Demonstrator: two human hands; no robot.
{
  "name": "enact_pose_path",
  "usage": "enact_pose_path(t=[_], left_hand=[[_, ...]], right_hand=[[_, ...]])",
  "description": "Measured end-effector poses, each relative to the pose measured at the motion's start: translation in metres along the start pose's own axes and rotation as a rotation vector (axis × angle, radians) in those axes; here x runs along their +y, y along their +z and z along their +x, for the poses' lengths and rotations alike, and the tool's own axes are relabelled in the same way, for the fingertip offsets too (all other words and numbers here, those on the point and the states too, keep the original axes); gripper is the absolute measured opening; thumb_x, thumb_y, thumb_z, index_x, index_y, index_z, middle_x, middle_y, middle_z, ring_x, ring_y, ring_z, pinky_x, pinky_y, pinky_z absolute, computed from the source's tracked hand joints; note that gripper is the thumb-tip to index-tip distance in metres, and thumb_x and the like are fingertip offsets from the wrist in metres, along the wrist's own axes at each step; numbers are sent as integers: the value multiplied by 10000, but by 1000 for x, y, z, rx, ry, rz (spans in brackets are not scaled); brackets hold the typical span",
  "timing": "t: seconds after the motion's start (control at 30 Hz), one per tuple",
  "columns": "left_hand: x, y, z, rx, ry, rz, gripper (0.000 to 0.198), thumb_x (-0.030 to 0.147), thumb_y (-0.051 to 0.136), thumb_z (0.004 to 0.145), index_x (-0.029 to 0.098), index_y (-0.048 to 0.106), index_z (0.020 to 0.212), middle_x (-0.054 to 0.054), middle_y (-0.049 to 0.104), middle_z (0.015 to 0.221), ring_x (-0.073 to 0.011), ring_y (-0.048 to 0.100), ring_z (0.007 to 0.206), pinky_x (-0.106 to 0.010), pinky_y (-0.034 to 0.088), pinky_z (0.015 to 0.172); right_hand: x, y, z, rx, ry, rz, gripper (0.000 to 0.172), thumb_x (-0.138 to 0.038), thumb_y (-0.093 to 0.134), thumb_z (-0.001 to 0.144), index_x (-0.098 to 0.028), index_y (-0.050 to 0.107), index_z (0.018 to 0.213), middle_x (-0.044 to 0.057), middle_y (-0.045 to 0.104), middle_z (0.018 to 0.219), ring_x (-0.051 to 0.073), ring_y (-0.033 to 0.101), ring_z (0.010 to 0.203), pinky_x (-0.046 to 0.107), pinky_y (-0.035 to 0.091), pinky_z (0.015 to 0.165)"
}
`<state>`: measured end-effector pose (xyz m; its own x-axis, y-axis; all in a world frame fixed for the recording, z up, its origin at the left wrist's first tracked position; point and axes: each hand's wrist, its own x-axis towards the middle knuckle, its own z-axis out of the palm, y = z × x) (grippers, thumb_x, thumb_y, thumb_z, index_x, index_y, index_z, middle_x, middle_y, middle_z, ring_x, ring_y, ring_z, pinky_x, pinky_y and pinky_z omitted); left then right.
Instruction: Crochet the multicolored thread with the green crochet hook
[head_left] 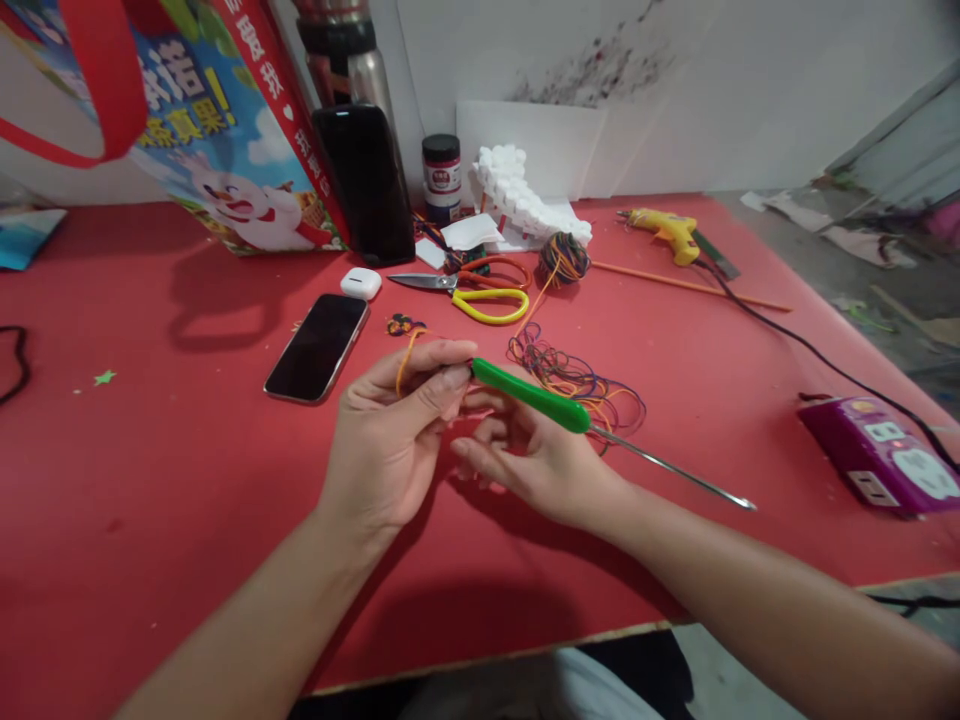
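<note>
My left hand [390,430] is closed in a pinch on the end of a green-handled tool [536,397] and an orange thread [407,355] that loops up over the fingers. The tool's thin metal shaft [675,470] points right and down over the red table [150,470]. My right hand [525,455] lies under the green handle, fingers partly curled toward the left hand, touching the handle. A loose tangle of multicoloured thread [577,380] lies on the table just behind both hands.
Behind the hands lie a black phone [316,347], a white earbud case [361,283], yellow-handled scissors [472,295], a ball of thread [562,257], white foam [525,200], a yellow glue gun [667,230] and a printed bag [225,150]. A purple power strip [885,455] sits right.
</note>
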<state>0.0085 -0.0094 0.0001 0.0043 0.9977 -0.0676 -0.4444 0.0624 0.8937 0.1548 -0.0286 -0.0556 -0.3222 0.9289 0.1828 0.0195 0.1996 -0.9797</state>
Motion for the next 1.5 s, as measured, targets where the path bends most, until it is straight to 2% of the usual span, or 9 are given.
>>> enact_pose_path(t=[0.07, 0.17, 0.5, 0.63, 0.73, 0.8, 1.0, 1.17, 1.5], left_hand=[[1, -1, 0, 8, -17, -12, 168, 122, 858, 703, 283, 852, 749, 16, 736, 711, -73, 464, 548, -233, 449, 535], [2, -3, 1, 24, -6, -26, 171, 113, 870, 694, 271, 855, 758, 2, 767, 765, -62, 457, 567, -203, 411, 514], [12, -3, 0, 41, -13, -97, 166, 114, 920, 634, 214, 864, 754, -1, 790, 716, -33, 608, 608, -87, 440, 519], [10, -4, 1, 59, 22, -44, 171, 95, 891, 660, 239, 865, 748, 10, 811, 748, -65, 696, 687, -116, 552, 643], [4, -7, 0, 43, 70, 57, 196, 86, 873, 710, 274, 873, 767, 16, 835, 802, -87, 745, 755, -149, 599, 749], [-1, -9, -2, -7, 80, 150, 198, 116, 873, 766, 305, 883, 825, 22, 850, 855, -94, 767, 799, -154, 610, 775], [-9, -9, -7, -116, 92, 186, 217, 157, 872, 820, 365, 880, 880, 41, 862, 923, -130, 807, 885, -198, 653, 831], [-9, -10, -6, -118, 120, 282, 217, 159, 867, 826, 346, 879, 936, 32, 864, 944, -128, 809, 856, -187, 660, 796], [-4, -9, -2, -137, 143, 267, 262, 98, 835, 845, 337, 876, 944, 50, 856, 869, -126, 819, 793, -186, 667, 785]], right_hand=[[1, 1, 1, -74, 17, -30, 107, -286, 624, 1019, -197, 589, 1067, -25, 672, 755, 115, 664, 593, 221, 520, 557], [-1, -4, 2, -162, -6, -186, 319, -308, 520, 1079, -189, 583, 789, -31, 611, 617, 109, 616, 552, 222, 471, 573], [-15, -15, 0, -256, 81, -718, 264, -201, 587, 1012, -165, 700, 776, 32, 685, 691, 137, 619, 634, 253, 400, 620], [-25, -25, 2, -192, -26, -692, 205, -379, 721, 984, -178, 756, 994, 51, 738, 873, 140, 618, 659, 263, 445, 620], [-33, -32, 2, -8, -95, -544, 676, -573, 862, 824, -188, 656, 1340, 54, 742, 979, 114, 568, 571, 272, 485, 556], [-39, -33, -1, 95, -198, -453, 774, -592, 863, 815, -200, 593, 1426, 64, 730, 1013, 129, 606, 609, 283, 528, 562], [-50, -22, -9, 285, -332, -472, 229, -191, 712, 981, -270, 719, 1196, 17, 798, 916, 150, 738, 717, 265, 600, 643], [-55, -21, -9, 320, -318, -553, 181, -125, 720, 951, -261, 754, 1065, 7, 830, 913, 160, 782, 774, 278, 640, 736], [-59, -27, -5, 333, -318, -347, 175, -104, 736, 931, -232, 822, 1013, 19, 784, 789, 156, 716, 691, 300, 592, 651]])
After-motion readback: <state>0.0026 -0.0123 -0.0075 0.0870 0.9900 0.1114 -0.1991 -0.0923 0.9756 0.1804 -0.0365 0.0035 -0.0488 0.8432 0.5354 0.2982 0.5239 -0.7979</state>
